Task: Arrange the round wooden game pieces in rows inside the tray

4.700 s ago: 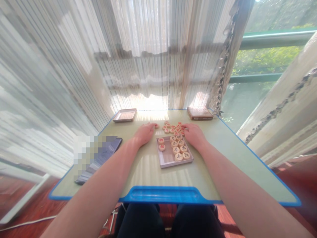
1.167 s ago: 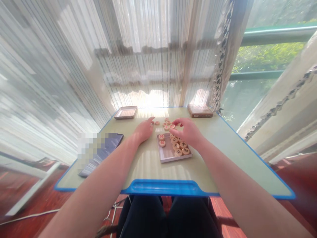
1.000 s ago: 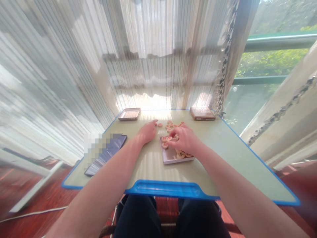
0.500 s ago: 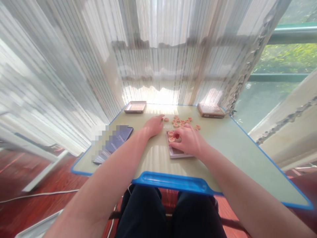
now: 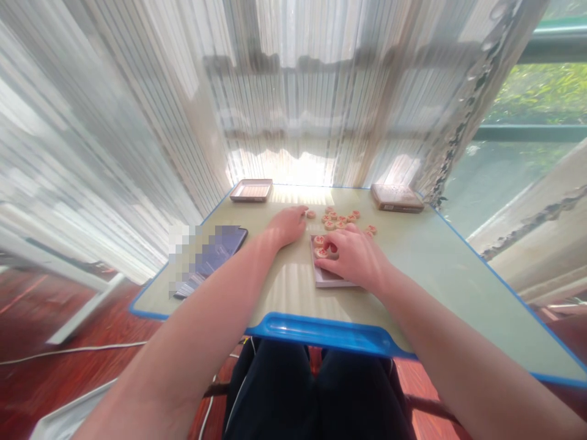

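Note:
My right hand [image 5: 355, 253] bends over a shallow open box [image 5: 332, 282], with thumb and forefinger curled round a xiangqi piece [image 5: 334, 253] that is partly hidden. Two round pale pieces with red characters, an upper xiangqi piece [image 5: 319, 240] and a lower xiangqi piece [image 5: 321, 252], lie along the box's left side. On the table to the left, my left hand [image 5: 288, 225] rests with its forefinger stretched forward; its other fingertips are hidden. Just right of that forefinger is a lone xiangqi piece [image 5: 310, 214]. Several loose xiangqi pieces [image 5: 341, 220] lie scattered beyond the box.
A shallow tray-like lid [image 5: 251, 190] sits at the table's back left, and a flat closed box [image 5: 397, 198] at the back right. Left of my left forearm lies a dark flat item [image 5: 220, 253], partly blurred out. A blue trough [image 5: 325, 333] edges the pale table [image 5: 284, 287] nearest me.
The view has shifted slightly. My right hand stays over the box with its fingers curled, and my left hand remains beside the loose pieces. No piece has clearly changed place.

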`<move>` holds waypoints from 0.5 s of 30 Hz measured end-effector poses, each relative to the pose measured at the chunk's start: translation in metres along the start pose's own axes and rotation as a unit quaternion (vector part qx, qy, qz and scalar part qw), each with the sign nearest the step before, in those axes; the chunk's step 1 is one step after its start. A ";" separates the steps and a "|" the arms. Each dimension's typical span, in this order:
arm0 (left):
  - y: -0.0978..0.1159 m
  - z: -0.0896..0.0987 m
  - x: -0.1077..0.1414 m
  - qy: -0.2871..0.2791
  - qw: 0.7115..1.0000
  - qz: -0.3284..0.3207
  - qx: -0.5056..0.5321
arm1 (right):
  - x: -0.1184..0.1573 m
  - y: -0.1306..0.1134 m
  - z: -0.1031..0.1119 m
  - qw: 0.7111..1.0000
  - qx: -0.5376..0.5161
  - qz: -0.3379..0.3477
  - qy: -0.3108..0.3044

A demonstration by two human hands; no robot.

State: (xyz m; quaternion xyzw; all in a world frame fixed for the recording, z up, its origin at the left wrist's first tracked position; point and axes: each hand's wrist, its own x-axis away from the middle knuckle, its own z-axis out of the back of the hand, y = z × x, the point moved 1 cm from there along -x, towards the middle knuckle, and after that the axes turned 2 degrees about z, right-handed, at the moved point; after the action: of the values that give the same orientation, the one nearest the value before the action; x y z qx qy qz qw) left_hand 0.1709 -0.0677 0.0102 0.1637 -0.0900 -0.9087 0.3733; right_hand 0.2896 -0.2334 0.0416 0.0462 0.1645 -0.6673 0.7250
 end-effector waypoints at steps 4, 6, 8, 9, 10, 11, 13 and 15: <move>0.002 0.002 0.001 -0.002 1.000 -0.003 0.000 | 0.000 -0.001 -0.002 1.000 0.008 0.010 0.009; 0.002 0.003 0.002 -0.007 1.000 -0.005 -0.003 | 0.001 -0.001 -0.002 1.000 0.006 0.007 0.008; 0.003 0.004 0.002 -0.007 1.000 -0.009 -0.006 | 0.001 -0.001 -0.001 1.000 -0.003 0.003 0.005; 0.003 0.004 0.003 -0.005 1.000 -0.010 -0.007 | 0.001 -0.001 -0.001 1.000 -0.009 0.003 0.003; 0.003 0.004 0.003 -0.003 1.000 -0.010 -0.007 | 0.001 0.000 0.000 1.000 -0.013 0.003 0.002; 0.003 0.004 0.002 -0.001 1.000 -0.010 -0.006 | 0.002 0.000 0.001 1.000 -0.018 0.002 0.002; 0.003 0.003 0.002 0.000 1.000 -0.013 -0.004 | 0.002 0.000 0.003 1.000 -0.031 -0.004 0.004; 0.003 0.003 0.002 0.000 1.000 -0.020 -0.001 | 0.002 0.000 0.005 0.999 -0.049 -0.010 0.006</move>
State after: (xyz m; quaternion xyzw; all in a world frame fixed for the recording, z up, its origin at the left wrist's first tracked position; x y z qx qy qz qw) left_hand 0.1705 -0.0708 0.0130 0.1654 -0.0856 -0.9161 0.3551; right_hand 0.2904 -0.2364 0.0454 0.0134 0.2019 -0.6655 0.7184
